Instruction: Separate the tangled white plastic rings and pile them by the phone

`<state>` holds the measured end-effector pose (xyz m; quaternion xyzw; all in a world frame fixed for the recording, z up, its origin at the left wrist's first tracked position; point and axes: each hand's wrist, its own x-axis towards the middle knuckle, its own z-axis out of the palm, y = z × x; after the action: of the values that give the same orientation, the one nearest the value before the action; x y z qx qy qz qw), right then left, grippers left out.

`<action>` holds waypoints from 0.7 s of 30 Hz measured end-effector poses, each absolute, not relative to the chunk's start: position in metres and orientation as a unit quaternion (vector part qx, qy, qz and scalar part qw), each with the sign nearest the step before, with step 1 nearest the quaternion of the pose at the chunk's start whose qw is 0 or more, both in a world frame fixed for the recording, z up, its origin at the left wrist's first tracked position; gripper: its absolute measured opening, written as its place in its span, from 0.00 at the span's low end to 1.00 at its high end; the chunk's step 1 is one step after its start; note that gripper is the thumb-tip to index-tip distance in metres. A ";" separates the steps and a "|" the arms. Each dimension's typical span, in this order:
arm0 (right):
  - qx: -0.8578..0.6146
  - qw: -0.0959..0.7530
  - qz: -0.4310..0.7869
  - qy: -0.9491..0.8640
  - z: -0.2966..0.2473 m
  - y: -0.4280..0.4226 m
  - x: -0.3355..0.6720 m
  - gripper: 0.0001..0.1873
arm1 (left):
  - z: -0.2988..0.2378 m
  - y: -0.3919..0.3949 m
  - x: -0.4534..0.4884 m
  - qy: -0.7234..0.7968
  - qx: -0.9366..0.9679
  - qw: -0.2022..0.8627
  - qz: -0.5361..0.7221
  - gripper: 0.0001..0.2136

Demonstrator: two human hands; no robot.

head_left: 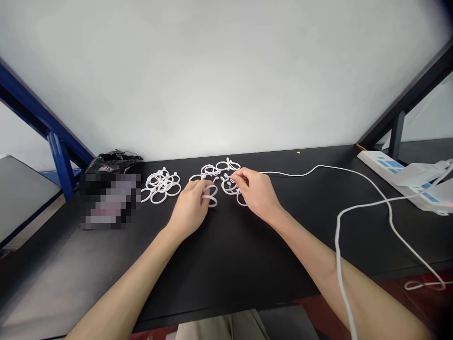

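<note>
My left hand (193, 200) is closed around white rings, and two thin loops (213, 204) stick out past its fingers on the right. At the pile of white rings with small knobs (229, 188), the fingertips of my right hand (253, 189) are pinched together. What exactly lies between those fingertips is too small to make out. More white rings (210, 170) lie just behind my hands. Farther left sits a larger tangled heap of the same rings (161, 185).
On the black table (226, 255), a black plastic bag (113, 162) lies at the left beside a blurred-out patch. A white cable (339, 250) loops across the right side and over my right forearm. A white power strip (399, 179) lies far right. A pale wall (226, 80) rises behind.
</note>
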<state>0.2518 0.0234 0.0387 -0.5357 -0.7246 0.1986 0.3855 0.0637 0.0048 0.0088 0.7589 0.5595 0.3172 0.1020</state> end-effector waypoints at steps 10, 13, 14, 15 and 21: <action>-0.473 0.481 0.200 -0.710 0.028 0.009 0.232 0.09 | 0.026 -0.011 0.058 0.500 0.770 0.291 0.270 0.38; -0.476 0.486 0.201 -0.705 0.026 0.009 0.228 0.09 | 0.028 -0.010 0.054 0.479 0.745 0.326 0.331 0.33; -0.478 0.487 0.202 -0.703 0.025 0.009 0.228 0.09 | 0.027 -0.009 0.055 0.482 0.728 0.328 0.361 0.29; -0.479 0.489 0.204 -0.700 0.024 0.009 0.227 0.10 | 0.027 -0.008 0.058 0.496 0.707 0.322 0.387 0.26; -0.487 0.496 0.225 -0.683 0.022 0.009 0.225 0.11 | 0.028 -0.011 0.077 0.594 0.643 0.242 0.418 0.10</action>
<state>0.2251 0.0091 0.0224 -0.4865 -0.6829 0.2248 0.4964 0.0774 -0.0107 0.0280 0.6433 0.5942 0.4179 0.2416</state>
